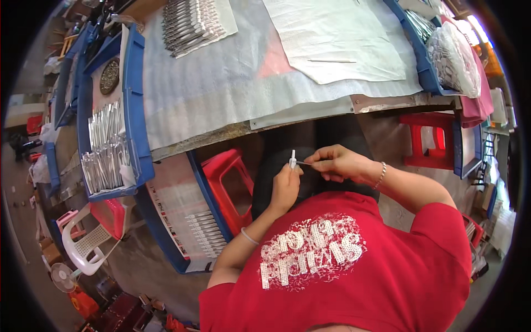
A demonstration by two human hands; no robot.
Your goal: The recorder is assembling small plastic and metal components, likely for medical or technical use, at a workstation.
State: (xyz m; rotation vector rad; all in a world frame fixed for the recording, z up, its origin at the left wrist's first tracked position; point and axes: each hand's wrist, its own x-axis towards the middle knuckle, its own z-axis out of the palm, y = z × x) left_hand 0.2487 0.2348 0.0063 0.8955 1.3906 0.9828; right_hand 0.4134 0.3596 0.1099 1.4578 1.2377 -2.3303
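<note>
Over my lap, my left hand [286, 187] pinches a small white plastic piece [293, 157] with a narrow upright tip. My right hand [338, 164] comes from the right, thumb and forefinger closed on a thin metal rod [302, 162]. The rod's far end meets the side of the white piece; whether it goes into it is too small to tell. Both hands are just below the table's front edge. On the table ahead, one thin pale rod [332, 60] lies on a white sheet [354, 41].
Rows of silver-and-white pen-like pieces [191, 27] lie at the far left. A blue tray [137, 110] holds metal rods and a round dish of small parts [109, 76]. Another blue tray [423, 66] carries a plastic bag [456, 58]. Red stools [229, 166] stand below.
</note>
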